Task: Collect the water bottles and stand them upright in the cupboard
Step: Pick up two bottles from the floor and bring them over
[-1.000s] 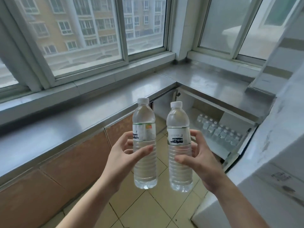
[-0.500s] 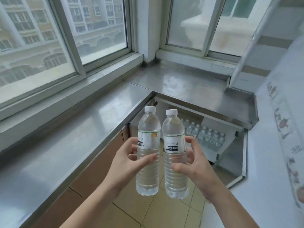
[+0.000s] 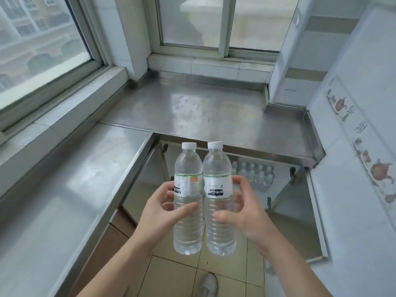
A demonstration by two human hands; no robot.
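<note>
Open cupboard [image 3: 246, 168] now nearer, bottles closer together; left hand [image 3: 158, 213] grips left bottle [image 3: 188, 221], right hand [image 3: 246, 213] grips right bottle [image 3: 219, 228]

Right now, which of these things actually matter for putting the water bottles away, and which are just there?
Part of the job:
- clear plastic bottle with orange-marked label, held by left hand
- clear plastic bottle with white label, held by right hand
- open steel cupboard
- stored clear bottles inside

Just there:
- steel countertop
- grey shoe
- windows
</note>
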